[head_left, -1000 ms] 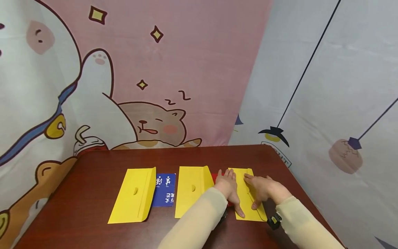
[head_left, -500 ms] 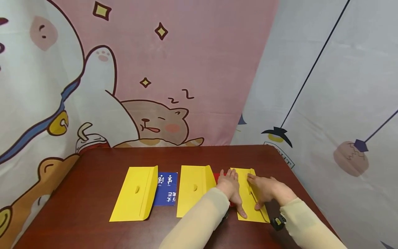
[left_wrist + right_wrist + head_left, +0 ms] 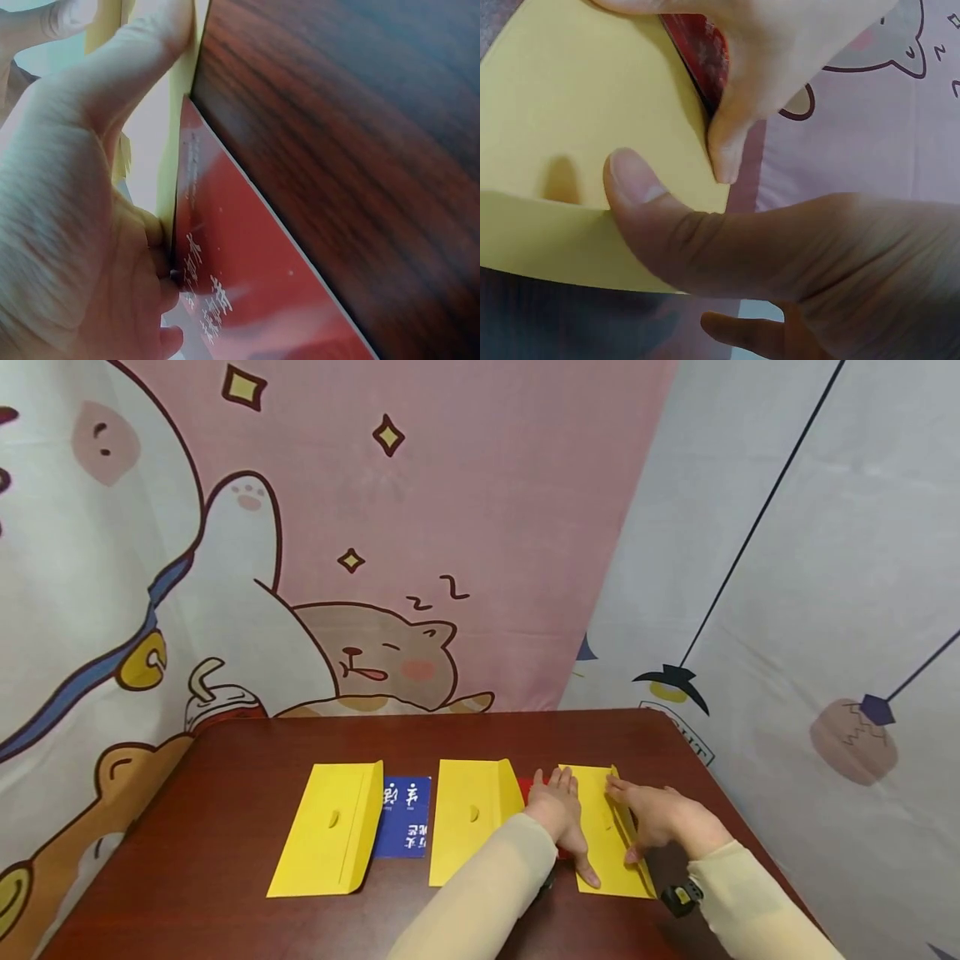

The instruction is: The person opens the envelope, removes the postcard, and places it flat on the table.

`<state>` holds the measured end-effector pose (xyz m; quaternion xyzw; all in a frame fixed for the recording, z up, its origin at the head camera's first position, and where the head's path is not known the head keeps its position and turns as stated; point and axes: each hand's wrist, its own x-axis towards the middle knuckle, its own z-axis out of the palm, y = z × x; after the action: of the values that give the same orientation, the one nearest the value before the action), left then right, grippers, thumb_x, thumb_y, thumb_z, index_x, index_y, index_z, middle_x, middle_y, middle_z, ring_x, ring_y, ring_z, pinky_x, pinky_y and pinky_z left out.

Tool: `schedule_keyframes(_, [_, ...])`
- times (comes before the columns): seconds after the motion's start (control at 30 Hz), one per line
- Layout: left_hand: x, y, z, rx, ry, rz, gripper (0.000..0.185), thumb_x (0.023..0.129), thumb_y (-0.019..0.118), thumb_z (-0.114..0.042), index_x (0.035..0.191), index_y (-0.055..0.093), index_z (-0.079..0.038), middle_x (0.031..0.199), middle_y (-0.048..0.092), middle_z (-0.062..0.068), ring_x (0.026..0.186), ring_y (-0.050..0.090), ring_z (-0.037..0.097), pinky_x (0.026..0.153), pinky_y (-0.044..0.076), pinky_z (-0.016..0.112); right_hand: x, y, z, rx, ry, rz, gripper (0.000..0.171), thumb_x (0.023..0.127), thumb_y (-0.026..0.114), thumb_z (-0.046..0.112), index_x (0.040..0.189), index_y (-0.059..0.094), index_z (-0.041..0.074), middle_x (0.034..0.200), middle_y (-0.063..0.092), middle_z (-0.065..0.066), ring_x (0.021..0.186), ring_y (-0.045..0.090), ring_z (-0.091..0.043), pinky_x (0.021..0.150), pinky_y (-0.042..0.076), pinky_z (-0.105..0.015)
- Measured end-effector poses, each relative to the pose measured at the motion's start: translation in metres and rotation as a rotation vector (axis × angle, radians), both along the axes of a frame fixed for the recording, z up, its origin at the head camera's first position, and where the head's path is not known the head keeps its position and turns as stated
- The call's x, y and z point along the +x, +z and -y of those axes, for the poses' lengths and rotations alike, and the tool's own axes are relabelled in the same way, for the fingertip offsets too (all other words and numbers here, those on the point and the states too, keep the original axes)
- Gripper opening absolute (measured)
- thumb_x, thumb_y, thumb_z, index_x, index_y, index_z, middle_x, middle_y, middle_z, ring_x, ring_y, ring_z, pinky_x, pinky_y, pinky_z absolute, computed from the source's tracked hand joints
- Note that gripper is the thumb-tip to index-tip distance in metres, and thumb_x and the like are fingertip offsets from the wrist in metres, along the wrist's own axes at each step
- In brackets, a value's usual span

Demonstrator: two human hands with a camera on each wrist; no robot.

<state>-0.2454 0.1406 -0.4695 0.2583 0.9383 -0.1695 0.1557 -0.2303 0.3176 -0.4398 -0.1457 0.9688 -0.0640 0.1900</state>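
Observation:
The rightmost yellow envelope [image 3: 596, 827] lies on the table, its flap raised along the right side. My left hand [image 3: 561, 817] presses on its left part with straight, spread fingers and the thumb near the front edge. My right hand [image 3: 667, 821] holds the flap at the right. In the right wrist view its thumb [image 3: 641, 184] bends over the flap's edge onto the inner side, while the other fingers are mostly hidden. A red card [image 3: 247, 277] with white writing sits left of the envelope, largely covered by my left hand in the head view.
Left of my hands are a middle yellow envelope [image 3: 468, 818], a blue card [image 3: 403, 827] with white characters, and another yellow envelope [image 3: 322, 835]. All rest on the dark wooden table [image 3: 187, 860]. A cartoon-printed cloth [image 3: 510, 527] hangs behind.
My right hand has moved slightly right, and the right envelope's flap has swung up and rightward from lying over it. My left hand stays on the envelope; the view has shifted a little.

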Motion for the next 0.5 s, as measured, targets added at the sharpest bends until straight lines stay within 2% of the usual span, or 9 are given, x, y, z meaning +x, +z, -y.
schedule_keyframes(0.27, [-0.001, 0.0, -0.001, -0.001, -0.003, -0.002, 0.151, 0.051, 0.06, -0.104, 0.171, 0.012, -0.026, 0.176, 0.009, -0.008, 0.161, 0.007, 0.015, 0.128, 0.013, 0.046, 0.001, 0.007, -0.008, 0.024, 0.017, -0.017, 0.114, 0.062, 0.103, 0.032, 0.157, 0.049, 0.001, 0.167, 0.035, -0.023, 0.139, 0.051, -0.048, 0.106, 0.022, -0.085])
schedule_keyframes(0.5, [0.0, 0.0, 0.0, -0.003, -0.001, -0.006, 0.148, 0.052, 0.059, -0.104, 0.171, 0.015, -0.028, 0.176, 0.012, -0.009, 0.161, 0.01, 0.015, 0.128, 0.015, 0.046, 0.003, 0.008, -0.013, 0.067, -0.017, -0.056, 0.114, 0.059, 0.104, 0.028, 0.155, 0.05, 0.0, 0.165, 0.038, -0.023, 0.138, 0.052, -0.048, 0.106, 0.018, -0.086])
